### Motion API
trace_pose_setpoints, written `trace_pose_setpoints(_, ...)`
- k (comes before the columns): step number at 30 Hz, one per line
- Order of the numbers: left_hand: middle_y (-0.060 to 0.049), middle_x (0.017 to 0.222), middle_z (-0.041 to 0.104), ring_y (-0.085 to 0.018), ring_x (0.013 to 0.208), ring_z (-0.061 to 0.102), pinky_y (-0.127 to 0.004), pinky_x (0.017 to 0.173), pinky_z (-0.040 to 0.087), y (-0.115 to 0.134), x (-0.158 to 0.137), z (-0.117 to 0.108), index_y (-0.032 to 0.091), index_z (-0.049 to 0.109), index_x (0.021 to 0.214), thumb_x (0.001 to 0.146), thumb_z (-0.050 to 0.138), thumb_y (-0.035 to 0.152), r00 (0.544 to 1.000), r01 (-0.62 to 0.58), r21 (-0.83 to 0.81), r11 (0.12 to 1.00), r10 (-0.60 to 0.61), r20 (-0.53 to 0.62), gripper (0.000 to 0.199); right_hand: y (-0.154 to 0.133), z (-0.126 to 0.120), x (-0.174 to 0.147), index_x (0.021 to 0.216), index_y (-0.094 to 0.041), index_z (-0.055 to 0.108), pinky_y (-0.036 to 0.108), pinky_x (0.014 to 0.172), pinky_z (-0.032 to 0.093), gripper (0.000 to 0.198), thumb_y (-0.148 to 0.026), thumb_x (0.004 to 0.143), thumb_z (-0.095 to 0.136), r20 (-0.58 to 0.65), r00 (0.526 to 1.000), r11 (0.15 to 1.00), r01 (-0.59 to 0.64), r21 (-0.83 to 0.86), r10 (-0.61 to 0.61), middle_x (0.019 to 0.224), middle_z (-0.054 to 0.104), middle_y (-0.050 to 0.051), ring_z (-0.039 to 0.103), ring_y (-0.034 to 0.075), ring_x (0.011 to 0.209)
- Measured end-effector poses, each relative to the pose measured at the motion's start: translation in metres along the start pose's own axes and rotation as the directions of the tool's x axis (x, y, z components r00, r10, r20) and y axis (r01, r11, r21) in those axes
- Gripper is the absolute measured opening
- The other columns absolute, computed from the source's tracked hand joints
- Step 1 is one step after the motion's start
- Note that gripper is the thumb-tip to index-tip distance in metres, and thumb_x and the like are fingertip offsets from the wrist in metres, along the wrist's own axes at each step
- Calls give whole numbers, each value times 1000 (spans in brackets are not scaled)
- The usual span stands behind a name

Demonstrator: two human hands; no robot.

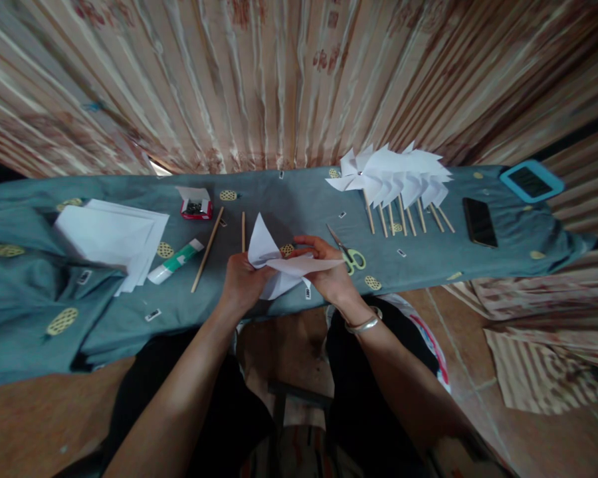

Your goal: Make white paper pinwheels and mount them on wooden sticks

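Observation:
A partly folded white paper pinwheel [284, 267] is held above the near edge of the cloth-covered table. My left hand [244, 282] is closed on its left side, pinching the paper near the middle. My right hand [331, 272] is at its right side, fingers curved behind one paper blade, which hides the thumb and part of the grip. Just right of that hand lie scissors with light green handles [355, 259]. A wooden stick [244, 231] lies behind my left hand, and a longer wooden stick [208, 249] lies to its left.
Several finished pinwheels on sticks [393, 176] overlap in a row at the back right. A phone [480, 222] and a blue-framed tablet [532, 181] lie farther right. Leftward are a red box of small dark pins [197, 207], a green-and-white glue tube [175, 261] and white paper sheets [109, 239].

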State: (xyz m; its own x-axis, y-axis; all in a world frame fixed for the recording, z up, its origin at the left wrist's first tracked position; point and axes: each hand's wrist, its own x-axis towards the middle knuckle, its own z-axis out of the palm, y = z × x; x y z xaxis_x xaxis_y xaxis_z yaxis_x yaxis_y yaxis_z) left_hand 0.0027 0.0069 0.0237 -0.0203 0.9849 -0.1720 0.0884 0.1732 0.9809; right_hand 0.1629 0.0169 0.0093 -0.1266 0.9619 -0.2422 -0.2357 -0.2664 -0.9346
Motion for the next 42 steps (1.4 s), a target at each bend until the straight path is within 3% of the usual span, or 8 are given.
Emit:
trace_pose_setpoints(6,-7,75,76,-24,76,69,-29,66,54,-2,0,1,12,77,74,58,76,39,1000,0,46,999,1,-10,32,6,1,0,96,-24,60,35,79,54,49,-19,52,81,-40,999,1000,12,0,-12,77,69,-3,68,18,74)
trace_pose_setpoints(15,-4,70,75,-25,78,70,-29,66,54,0,-1,2,16,76,68,59,76,37,1000,-3,62,998,4,-10,23,13,-3,0,101,-26,62,37,80,55,38,-24,66,77,-33,995,981,90,-174,-97,84,72,0,70,21,83)
trace_pose_setpoints(22,-6,76,77,-28,81,70,-33,71,55,1,-1,2,15,78,73,57,76,40,1000,4,65,998,-3,-16,30,14,-3,0,100,-26,63,37,79,56,38,-25,65,77,-24,993,979,108,-175,-113,84,72,-1,70,20,81)
trace_pose_setpoints(42,-5,79,78,-26,77,71,-31,68,55,-3,1,2,17,78,73,60,73,33,1000,-20,101,995,22,-22,21,15,-2,-1,96,-25,64,38,82,55,34,-23,64,79,-55,995,985,79,-151,-89,84,72,0,70,20,82)
